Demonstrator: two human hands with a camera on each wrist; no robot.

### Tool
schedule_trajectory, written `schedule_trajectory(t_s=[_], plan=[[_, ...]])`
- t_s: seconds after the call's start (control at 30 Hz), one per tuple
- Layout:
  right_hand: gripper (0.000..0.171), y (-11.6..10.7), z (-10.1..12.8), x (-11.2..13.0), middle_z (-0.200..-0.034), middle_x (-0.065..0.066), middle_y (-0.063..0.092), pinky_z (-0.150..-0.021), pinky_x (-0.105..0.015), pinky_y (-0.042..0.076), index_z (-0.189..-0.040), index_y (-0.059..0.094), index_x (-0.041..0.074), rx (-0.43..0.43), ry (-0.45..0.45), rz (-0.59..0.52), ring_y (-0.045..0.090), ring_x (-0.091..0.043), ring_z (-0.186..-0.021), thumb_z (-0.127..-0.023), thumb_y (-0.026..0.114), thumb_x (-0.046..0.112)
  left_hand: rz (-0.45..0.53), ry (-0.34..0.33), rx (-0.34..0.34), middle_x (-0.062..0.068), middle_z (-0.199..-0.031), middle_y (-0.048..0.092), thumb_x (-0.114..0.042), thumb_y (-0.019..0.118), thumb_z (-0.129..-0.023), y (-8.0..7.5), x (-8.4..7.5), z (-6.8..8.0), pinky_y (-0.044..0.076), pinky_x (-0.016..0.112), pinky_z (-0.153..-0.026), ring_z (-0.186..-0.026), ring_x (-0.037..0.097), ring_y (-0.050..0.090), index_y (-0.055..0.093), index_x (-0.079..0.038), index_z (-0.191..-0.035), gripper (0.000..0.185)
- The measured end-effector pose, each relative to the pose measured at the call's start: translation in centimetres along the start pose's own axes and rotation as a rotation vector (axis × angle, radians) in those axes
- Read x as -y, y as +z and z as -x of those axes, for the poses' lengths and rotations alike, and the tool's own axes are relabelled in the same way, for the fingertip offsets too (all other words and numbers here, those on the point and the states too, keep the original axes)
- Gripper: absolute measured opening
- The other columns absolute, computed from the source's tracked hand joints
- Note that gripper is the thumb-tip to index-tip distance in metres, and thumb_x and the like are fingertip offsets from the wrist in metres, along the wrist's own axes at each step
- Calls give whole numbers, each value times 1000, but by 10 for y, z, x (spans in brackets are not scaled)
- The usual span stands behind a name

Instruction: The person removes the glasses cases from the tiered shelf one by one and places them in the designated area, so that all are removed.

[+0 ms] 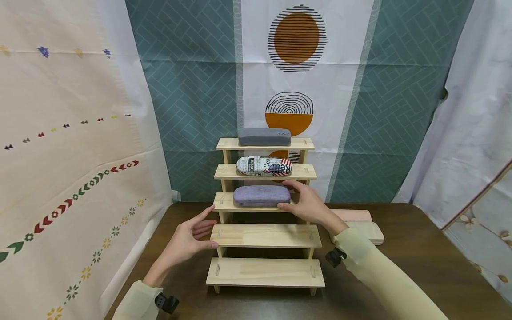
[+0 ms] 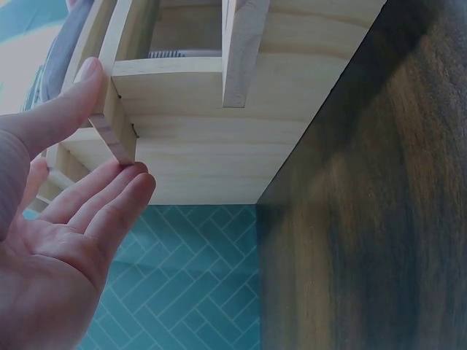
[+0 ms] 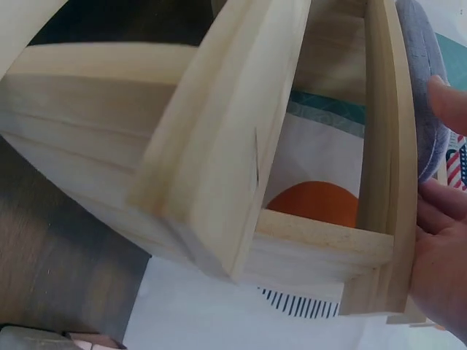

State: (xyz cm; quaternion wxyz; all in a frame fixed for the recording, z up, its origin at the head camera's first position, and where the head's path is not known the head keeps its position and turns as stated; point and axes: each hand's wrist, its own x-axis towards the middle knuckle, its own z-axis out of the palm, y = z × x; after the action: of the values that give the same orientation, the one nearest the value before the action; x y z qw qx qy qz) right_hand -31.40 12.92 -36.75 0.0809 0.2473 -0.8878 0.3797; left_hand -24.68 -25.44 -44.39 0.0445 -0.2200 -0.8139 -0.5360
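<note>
A purple glasses case (image 1: 262, 196) lies on the middle step of a light wooden tiered stand (image 1: 266, 272). My right hand (image 1: 310, 202) pinches the case's right end, thumb at the front and fingers behind; the right wrist view also shows the purple case (image 3: 427, 87) at my thumb. At the stand's left side, my left hand (image 1: 188, 240) grips the end of the second step from the bottom. In the left wrist view, the thumb and fingers of the left hand (image 2: 66, 240) lie on either side of that plank's end.
Above the purple case sit a glasses case with newspaper and flag print (image 1: 264, 166) and, on the top step, a grey glasses case (image 1: 265, 137). To the right, a pink case (image 1: 354, 215) and a cream case (image 1: 370, 232) lie on the dark wooden table (image 1: 400, 249). Patterned cloths (image 1: 192, 89) hang behind.
</note>
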Motion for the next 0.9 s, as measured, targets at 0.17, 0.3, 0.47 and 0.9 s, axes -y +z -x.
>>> schedule_trajectory(t_s=[0.17, 0.3, 0.47, 0.9], plan=[[71, 3, -4, -1, -139, -16, 64, -99, -55, 53, -150, 57, 4, 17, -15, -24, 65, -30, -115, -90, 87, 30, 6, -2, 3, 22, -138, 65, -6, 95, -78, 0, 0, 1, 56, 43, -101, -128, 39, 63, 43, -24, -164, 102], [68, 3, -5, 3, -138, -15, 64, -96, -51, 55, -149, 58, 4, 29, -22, -40, 66, -29, -114, -91, 86, 26, 14, 3, 1, 23, -138, 65, -5, 95, -77, 0, 0, 2, 55, 47, -101, -128, 39, 63, 42, -23, -164, 103], [64, 2, -6, 6, -142, -16, 62, -99, -50, 55, -146, 59, 4, 31, -33, -41, 65, -31, -121, -92, 85, 24, 16, 11, 1, 23, -137, 65, -4, 95, -77, -1, -1, 1, 54, 52, -101, -128, 40, 63, 43, -23, -164, 102], [59, -5, 2, 5, -147, -17, 58, -109, -58, 49, -144, 61, 5, 50, -13, -86, 59, -36, -131, -93, 85, 19, -10, -3, 8, 23, -140, 63, -6, 95, -77, -1, -2, -1, 57, 43, -100, -128, 39, 63, 42, -24, -164, 103]])
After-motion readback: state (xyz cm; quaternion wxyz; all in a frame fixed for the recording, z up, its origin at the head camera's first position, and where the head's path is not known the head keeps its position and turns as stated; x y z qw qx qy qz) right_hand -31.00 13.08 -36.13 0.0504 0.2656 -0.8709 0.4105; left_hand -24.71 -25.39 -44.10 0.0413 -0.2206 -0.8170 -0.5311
